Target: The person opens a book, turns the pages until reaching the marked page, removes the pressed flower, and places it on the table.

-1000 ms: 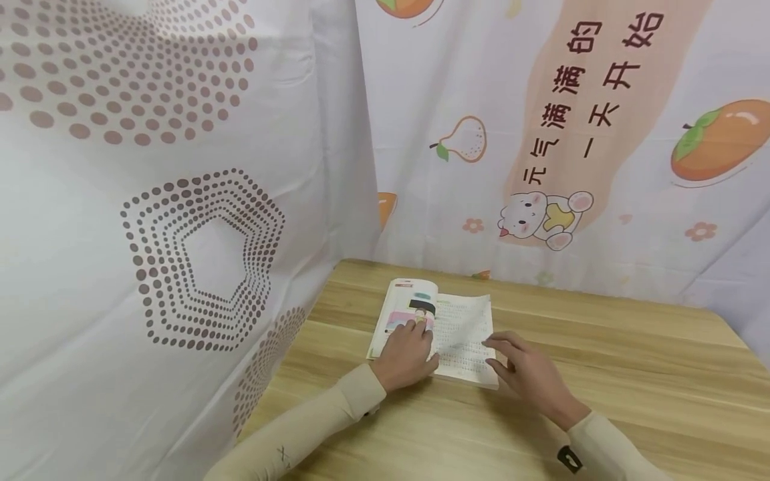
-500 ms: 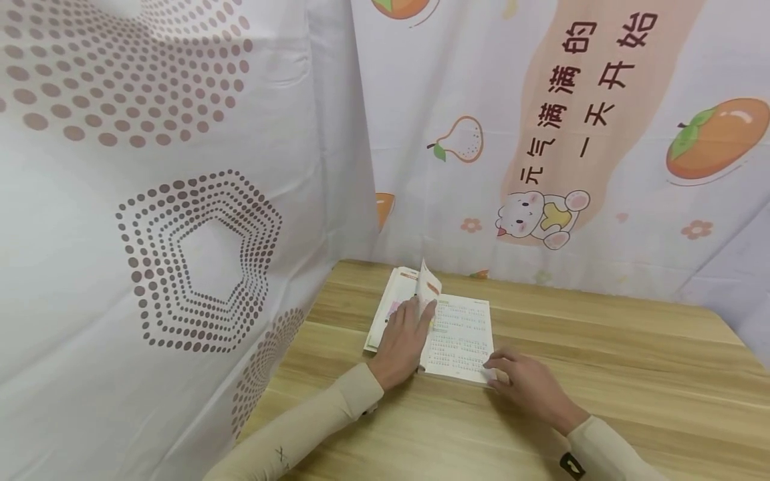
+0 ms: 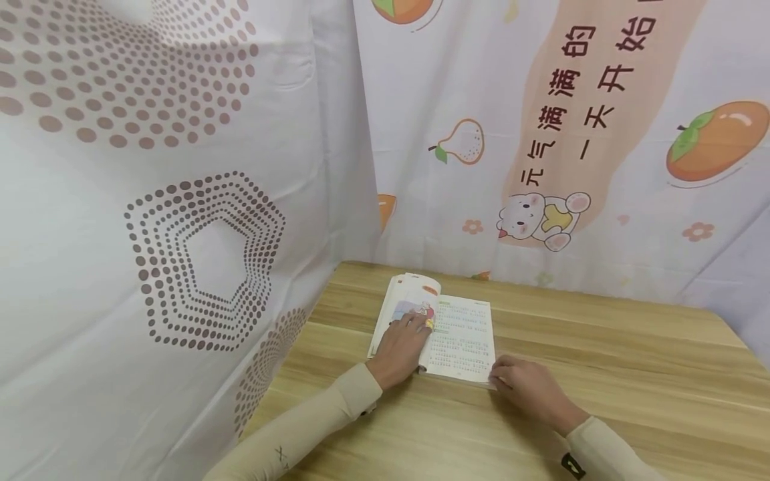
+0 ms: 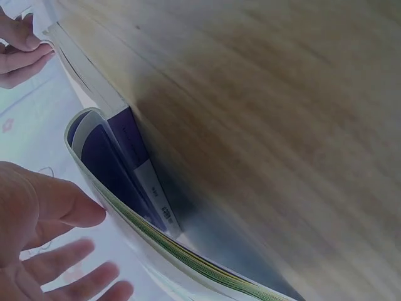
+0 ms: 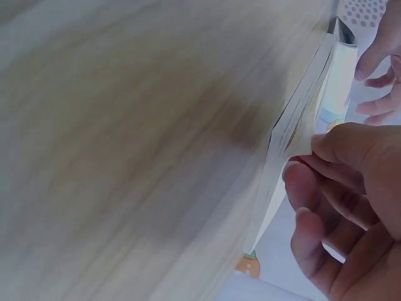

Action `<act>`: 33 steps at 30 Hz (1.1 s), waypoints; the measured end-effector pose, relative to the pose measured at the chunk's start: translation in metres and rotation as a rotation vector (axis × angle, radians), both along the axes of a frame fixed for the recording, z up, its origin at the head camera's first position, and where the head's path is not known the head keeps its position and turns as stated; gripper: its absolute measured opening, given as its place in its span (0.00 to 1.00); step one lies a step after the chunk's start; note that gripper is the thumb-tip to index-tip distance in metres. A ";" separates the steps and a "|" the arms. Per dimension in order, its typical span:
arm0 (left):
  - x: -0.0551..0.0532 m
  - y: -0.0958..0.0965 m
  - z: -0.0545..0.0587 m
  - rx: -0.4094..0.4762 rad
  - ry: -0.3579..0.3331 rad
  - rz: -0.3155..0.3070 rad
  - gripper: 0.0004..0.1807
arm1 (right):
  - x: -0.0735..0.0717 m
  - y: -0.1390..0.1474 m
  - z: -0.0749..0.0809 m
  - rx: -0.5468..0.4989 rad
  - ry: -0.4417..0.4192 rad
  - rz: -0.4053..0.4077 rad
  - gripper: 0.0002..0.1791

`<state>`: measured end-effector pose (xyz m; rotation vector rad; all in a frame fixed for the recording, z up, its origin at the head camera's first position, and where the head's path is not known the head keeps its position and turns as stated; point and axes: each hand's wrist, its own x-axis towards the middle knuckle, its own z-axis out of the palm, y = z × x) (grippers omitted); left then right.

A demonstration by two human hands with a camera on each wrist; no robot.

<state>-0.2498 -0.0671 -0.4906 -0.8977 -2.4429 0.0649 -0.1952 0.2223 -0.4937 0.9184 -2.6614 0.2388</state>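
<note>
An open book (image 3: pixel 460 337) lies on the wooden table, with text on its right page and a coloured picture on its curved left page (image 3: pixel 415 294). My left hand (image 3: pixel 400 351) rests on that left page, fingers spread and extended. In the left wrist view the left-hand pages (image 4: pixel 169 251) bow up from the spine (image 4: pixel 147 175). At the near right corner of the book, my right hand (image 3: pixel 532 387) pinches a page edge. The right wrist view has the thumb and forefinger of the right hand (image 5: pixel 351 194) on a lifted page corner (image 5: pixel 301 141).
The wooden table (image 3: pixel 601 347) extends to the right of the book and toward me. Behind it hangs a white curtain (image 3: pixel 421 220) with fruit and a cartoon figure. A dotted white curtain (image 3: pixel 301 220) closes off the left side.
A page that stood upright under the left hand now lies on the left side. Earlier, another page was turning leftward. My right hand has closed on the right page's corner.
</note>
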 end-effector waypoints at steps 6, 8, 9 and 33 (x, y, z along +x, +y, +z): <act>0.001 -0.001 -0.005 0.001 -0.081 -0.037 0.08 | 0.000 0.001 -0.005 0.041 0.093 0.037 0.03; 0.002 -0.002 -0.007 0.015 -0.105 -0.054 0.08 | 0.000 0.001 -0.006 0.054 0.114 0.047 0.04; 0.003 -0.002 -0.007 0.021 -0.112 -0.064 0.07 | 0.001 0.001 -0.006 0.057 0.123 0.052 0.04; 0.007 0.004 -0.005 -0.078 -0.036 -0.033 0.35 | 0.000 -0.004 0.009 -0.181 0.023 -0.037 0.12</act>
